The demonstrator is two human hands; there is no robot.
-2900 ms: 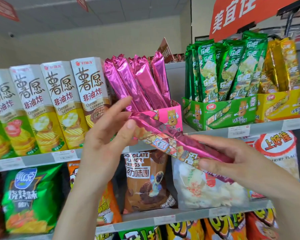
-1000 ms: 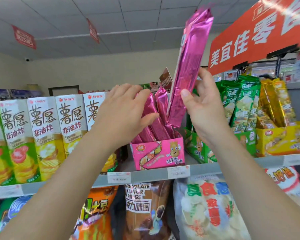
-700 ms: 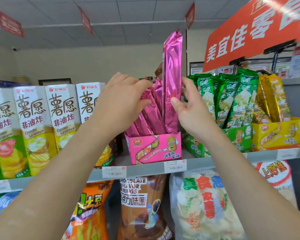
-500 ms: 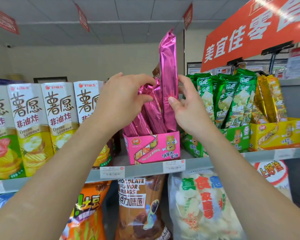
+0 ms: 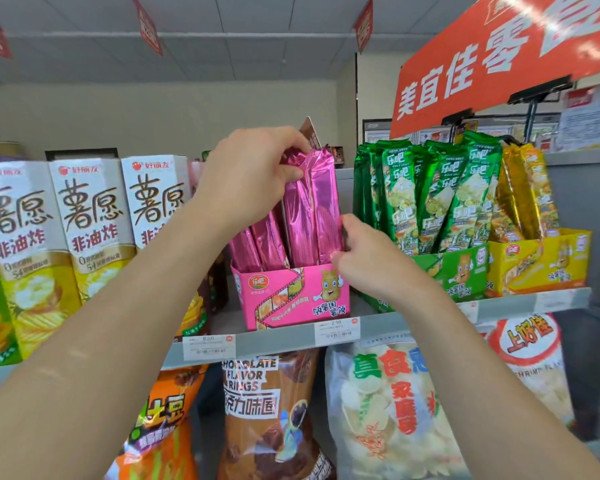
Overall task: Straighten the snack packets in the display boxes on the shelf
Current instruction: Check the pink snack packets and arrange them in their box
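Note:
A pink display box (image 5: 291, 299) stands on the grey shelf (image 5: 430, 317) and holds several long shiny pink snack packets (image 5: 312, 216), standing nearly upright. My left hand (image 5: 250, 171) grips the tops of the packets from the left. My right hand (image 5: 364, 261) pinches the lower right edge of the rightmost packet, just above the box rim. To the right stand a green display box (image 5: 461, 271) with green packets (image 5: 430, 192) and a yellow display box (image 5: 541, 261) with golden packets (image 5: 527, 192).
Tall white and yellow chip cartons (image 5: 84, 237) fill the shelf to the left. Below hang a brown chocolate-ring bag (image 5: 267, 417), an orange bag (image 5: 163, 434) and clear cracker bags (image 5: 392, 417). A red sign (image 5: 499, 53) overhangs the right side.
The pink packet that my right hand held high has gone down into the pink box. My right hand slid down to the packet's lower edge. My left hand stayed on the packet tops.

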